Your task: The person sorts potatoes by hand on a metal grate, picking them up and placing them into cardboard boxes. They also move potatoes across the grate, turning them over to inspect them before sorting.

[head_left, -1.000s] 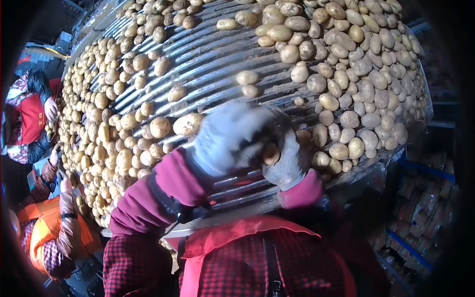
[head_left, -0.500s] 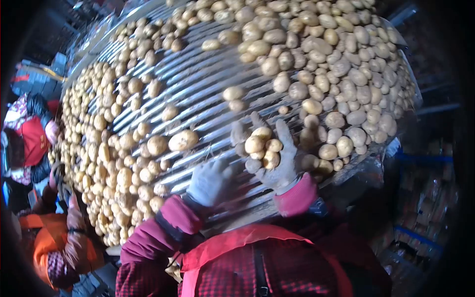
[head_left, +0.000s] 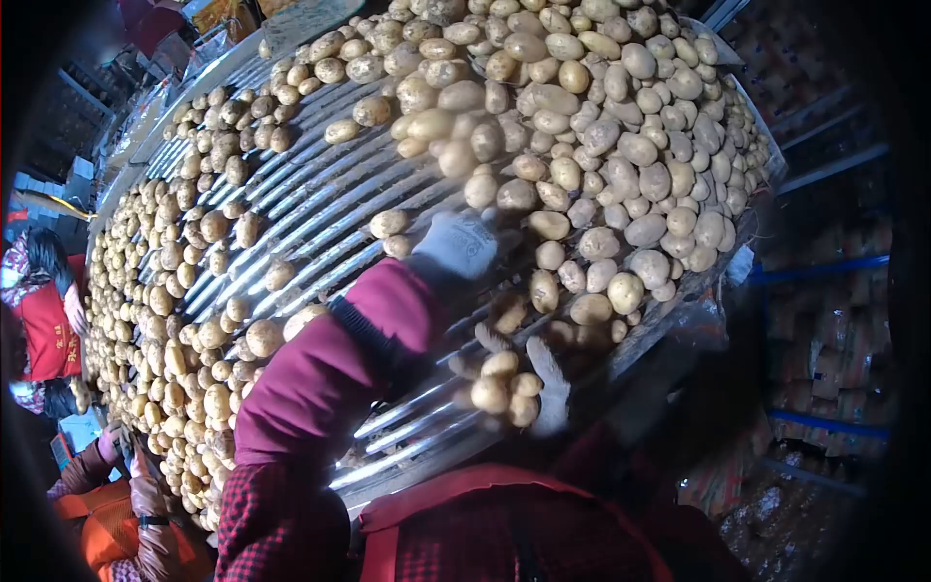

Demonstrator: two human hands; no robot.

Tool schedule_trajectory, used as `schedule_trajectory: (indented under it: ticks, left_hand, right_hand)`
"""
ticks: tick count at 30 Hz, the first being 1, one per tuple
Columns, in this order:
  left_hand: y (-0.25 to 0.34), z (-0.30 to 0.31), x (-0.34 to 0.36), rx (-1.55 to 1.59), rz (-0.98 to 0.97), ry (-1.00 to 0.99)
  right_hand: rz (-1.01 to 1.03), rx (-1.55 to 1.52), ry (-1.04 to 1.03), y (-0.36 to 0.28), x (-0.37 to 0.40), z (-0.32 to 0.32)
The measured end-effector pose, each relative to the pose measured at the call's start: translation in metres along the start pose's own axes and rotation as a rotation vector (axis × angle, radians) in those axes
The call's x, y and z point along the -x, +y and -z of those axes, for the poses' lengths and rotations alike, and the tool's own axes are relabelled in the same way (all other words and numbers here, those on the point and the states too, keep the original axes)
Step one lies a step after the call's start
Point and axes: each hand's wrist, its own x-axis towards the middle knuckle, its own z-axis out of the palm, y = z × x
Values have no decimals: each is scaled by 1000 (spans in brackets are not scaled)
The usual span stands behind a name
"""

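My left hand [head_left: 458, 244], in a pale grey glove, reaches forward over the metal bars to the near edge of the potato pile. Its back faces me; the fingers are blurred and partly hidden, so their grip does not show. Close to my body, my right hand [head_left: 551, 390], also gloved, lies palm up and cups several small potatoes [head_left: 499, 381]. Two loose potatoes [head_left: 390, 224] lie on the bars just left of my left hand. More potatoes [head_left: 582, 308] rest between my right hand and the pile.
A slatted metal table [head_left: 320, 209] spreads before me, with a big potato heap [head_left: 621, 145] at right and a band of smaller potatoes [head_left: 165, 330] along its left edge. Two people in red [head_left: 48, 339] and orange [head_left: 107, 529] work at left. Blue-railed racks [head_left: 824, 272] stand right.
My left hand has moved forward and right to the pile. My right hand has drawn back toward my body with the potatoes in it. The view has shifted somewhat.
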Motion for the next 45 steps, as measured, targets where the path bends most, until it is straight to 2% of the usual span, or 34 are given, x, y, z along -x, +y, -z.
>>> schedule_trajectory:
  ticks: [3,4,7,8,9,10,11,14,15,16,17,18,19,21,22,24,25,26,27,28,29,30,34,35,37,38,40,42,43,45]
  left_hand:
    - [7,-4,-4,105,88,-15]
    - [4,-10,-2,129,90,57]
    - [-7,-2,8,232,206,80]
    - [-9,13,18,391,313,39]
    - [-20,4,36,674,234,313]
    - [-25,-6,59,1087,413,426]
    - [-7,16,80,1502,592,547]
    - [44,68,120,1423,675,902]
    - [54,70,137,1089,636,866]
    - [64,72,153,747,619,855]
    - [70,78,166,452,506,869]
    - [82,80,178,347,533,853]
    - [92,86,191,257,542,808]
    - [104,84,221,267,617,872]
    - [106,71,235,257,673,942]
    - [119,62,263,490,774,1204]
    - [125,43,271,800,1011,1355]
    - [133,43,278,849,964,1612]
    - [138,36,294,899,976,1631]
    - [141,22,306,799,970,1702]
    - [143,8,317,689,967,1771]
    - [151,3,325,743,979,1836]
    - [174,2,357,258,993,1652]
    - [175,2,361,185,958,1656]
    - [180,8,370,74,944,1542]
    - [181,16,376,-66,927,1425]
    - [170,19,381,-126,848,1390]
    - [164,26,385,-133,849,1339]
    - [162,30,386,-107,868,1314]
    - [159,35,388,-129,924,1266]
  right_hand:
    - [403,252,287,16,-20,-63]
    - [501,368,369,15,-27,-74]
    - [542,536,383,0,-41,-83]
    - [510,422,350,-3,-45,-91]
    - [474,304,320,-4,-50,-96]
    - [460,315,241,-4,-54,-95]
    - [440,303,250,-3,-58,-94]
    - [337,319,240,2,-80,-72]
    - [305,342,221,4,-87,-55]
    - [277,366,347,15,-102,-64]
    - [243,385,472,26,-116,-74]
    - [200,397,419,38,-127,-85]
    - [180,383,382,43,-139,-63]
    - [-8,542,140,58,-147,-61]
    - [-125,477,263,69,-152,-63]
    - [-114,473,160,104,-165,-78]
    - [-101,496,114,122,-166,-86]
    - [-32,691,67,136,-172,-63]
    - [55,1065,-43,149,-177,-68]
    - [186,1429,-122,162,-181,-74]
    - [241,1594,-184,171,-189,-62]
    - [310,1754,-241,180,-198,-53]
    - [171,1599,-245,223,-198,-52]
    - [55,1326,-151,232,-200,-57]
    - [-159,762,34,245,-203,-67]
    - [-89,1067,-28,248,-203,-65]
    - [-468,175,-330,244,-223,-52]
    - [-438,274,-265,251,-224,-69]
    - [-226,666,-150,253,-221,-73]
    - [-77,913,-3,254,-224,-77]
